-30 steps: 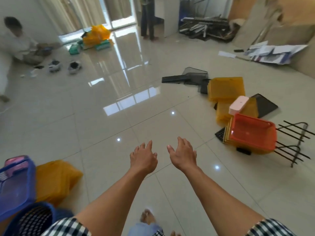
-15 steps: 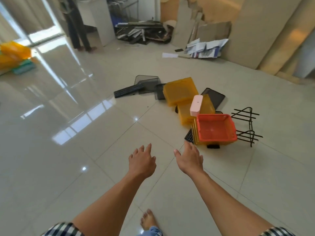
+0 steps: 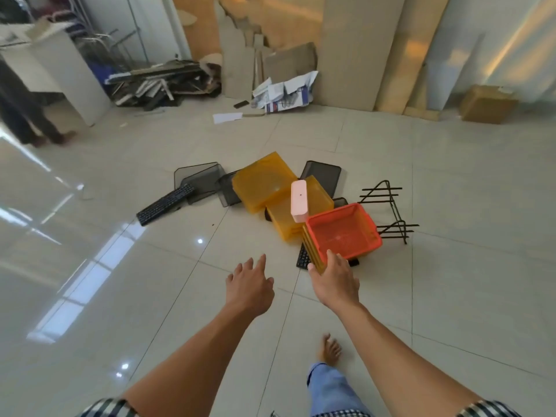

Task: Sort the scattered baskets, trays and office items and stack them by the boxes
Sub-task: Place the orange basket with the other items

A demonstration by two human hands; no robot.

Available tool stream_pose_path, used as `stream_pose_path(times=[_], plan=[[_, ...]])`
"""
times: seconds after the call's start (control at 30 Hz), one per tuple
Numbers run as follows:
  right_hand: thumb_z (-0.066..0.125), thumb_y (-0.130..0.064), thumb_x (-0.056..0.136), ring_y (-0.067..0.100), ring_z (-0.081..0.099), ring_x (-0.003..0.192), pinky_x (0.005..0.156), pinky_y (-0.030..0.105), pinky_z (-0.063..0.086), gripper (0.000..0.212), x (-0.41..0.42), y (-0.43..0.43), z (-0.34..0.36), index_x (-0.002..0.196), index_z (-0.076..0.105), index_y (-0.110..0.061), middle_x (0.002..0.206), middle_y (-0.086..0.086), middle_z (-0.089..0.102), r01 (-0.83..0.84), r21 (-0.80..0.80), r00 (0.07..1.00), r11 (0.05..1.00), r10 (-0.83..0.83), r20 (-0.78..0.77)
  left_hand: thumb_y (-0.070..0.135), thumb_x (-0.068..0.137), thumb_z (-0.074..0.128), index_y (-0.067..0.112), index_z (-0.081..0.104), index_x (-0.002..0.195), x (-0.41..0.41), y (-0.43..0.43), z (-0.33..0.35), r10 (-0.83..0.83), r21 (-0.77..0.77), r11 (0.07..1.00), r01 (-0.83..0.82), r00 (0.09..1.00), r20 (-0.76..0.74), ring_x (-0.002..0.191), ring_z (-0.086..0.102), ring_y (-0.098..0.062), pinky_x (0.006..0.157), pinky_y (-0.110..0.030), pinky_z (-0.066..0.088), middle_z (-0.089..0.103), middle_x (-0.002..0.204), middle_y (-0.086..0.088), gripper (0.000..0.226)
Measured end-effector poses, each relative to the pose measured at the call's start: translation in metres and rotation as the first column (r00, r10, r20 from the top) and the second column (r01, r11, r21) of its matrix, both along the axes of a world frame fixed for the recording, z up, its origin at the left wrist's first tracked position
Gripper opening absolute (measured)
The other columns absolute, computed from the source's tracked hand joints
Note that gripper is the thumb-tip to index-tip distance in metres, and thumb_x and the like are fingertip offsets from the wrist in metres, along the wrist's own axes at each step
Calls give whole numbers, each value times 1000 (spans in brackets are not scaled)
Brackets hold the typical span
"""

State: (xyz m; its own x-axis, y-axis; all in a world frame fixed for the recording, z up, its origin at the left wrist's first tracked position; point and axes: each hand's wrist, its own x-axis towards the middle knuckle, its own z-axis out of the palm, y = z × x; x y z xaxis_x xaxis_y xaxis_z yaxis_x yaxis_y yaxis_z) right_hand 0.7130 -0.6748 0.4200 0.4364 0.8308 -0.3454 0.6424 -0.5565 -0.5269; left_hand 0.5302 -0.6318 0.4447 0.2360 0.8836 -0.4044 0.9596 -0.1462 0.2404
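A pile lies on the tiled floor ahead: an orange basket [image 3: 343,231] on upright yellow trays [image 3: 313,251], two more yellow trays [image 3: 263,182], a pink box [image 3: 298,201], black mesh trays [image 3: 201,177], a black keyboard [image 3: 165,204] and a black wire rack [image 3: 388,210]. My right hand [image 3: 335,279] reaches out with relaxed fingers, its fingertips at the near corner of the orange basket and yellow trays. My left hand [image 3: 249,284] hovers open over bare floor, left of the pile, holding nothing.
Cardboard sheets [image 3: 352,49] lean on the back wall with a cardboard box [image 3: 486,103] at the far right. Papers [image 3: 282,91] and scrap [image 3: 162,82] lie at the back. A person's legs [image 3: 27,115] stand far left by a white cabinet [image 3: 60,73]. My bare foot [image 3: 331,350] steps forward.
My view has swung right and moved closer to the pile. Both hands have come forward, and my right hand now reaches the orange basket's near corner.
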Motion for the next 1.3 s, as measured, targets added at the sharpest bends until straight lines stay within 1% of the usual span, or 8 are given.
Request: stream_pose_path(times=[0.17,0.27,0.47,0.63,0.83,0.97,1.13,1.3], plan=[[47,-50,101,27,37,140,111,52,36,61,44,50,-7,150,35,-16,150,5,43,44,27,999,999,-45,4,40,106,37,25,9,161,49,61,1,-55,-7,998,55,998,-22,152,17,-31,122,-50,21,19,166,-8,63],[48,-51,101,27,41,136,108,51,39,60,75,74,-12,149,36,-17,145,4,46,56,8,998,998,-56,-1,41,106,37,26,8,161,80,92,-3,-65,-37,997,64,997,-32,153,16,-31,123,-51,20,18,166,-7,63],[46,-54,100,27,36,142,110,51,33,65,144,114,-20,153,32,-19,152,5,41,88,-58,995,994,-86,43,43,105,38,27,11,160,148,141,-16,-73,-62,995,72,997,-24,152,19,-30,121,-50,22,21,166,-6,64],[45,-56,100,28,32,146,114,52,30,67,179,138,-26,154,30,-19,157,6,37,151,-84,988,985,-148,45,42,102,40,28,15,158,193,169,-27,-131,-85,988,130,991,-6,146,29,-29,117,-50,27,33,159,-4,63],[44,-57,100,27,27,149,117,52,27,70,218,177,-32,157,26,-19,162,5,30,244,-83,970,966,-241,45,43,102,38,31,14,159,240,225,-41,-193,-89,977,192,981,0,148,27,-29,118,-52,25,29,162,-2,63],[45,-57,100,26,33,146,116,53,30,66,242,201,-36,154,32,-21,158,3,37,287,-91,957,954,-283,56,43,103,37,30,19,158,274,259,-48,-237,-106,966,238,971,24,148,27,-30,118,-55,25,32,160,-4,59],[46,-54,100,27,39,140,114,54,33,60,259,225,-42,148,39,-19,150,4,44,343,-113,939,933,-340,43,44,105,35,28,17,159,299,282,-57,-304,-151,941,303,953,20,148,27,-30,119,-56,22,31,161,-2,59],[47,-53,100,27,38,142,114,56,32,59,274,243,-57,149,38,-22,152,3,42,334,-150,942,931,-337,8,44,105,37,29,19,158,313,295,-70,-283,-194,940,280,959,13,150,25,-30,120,-57,20,29,162,0,58]])
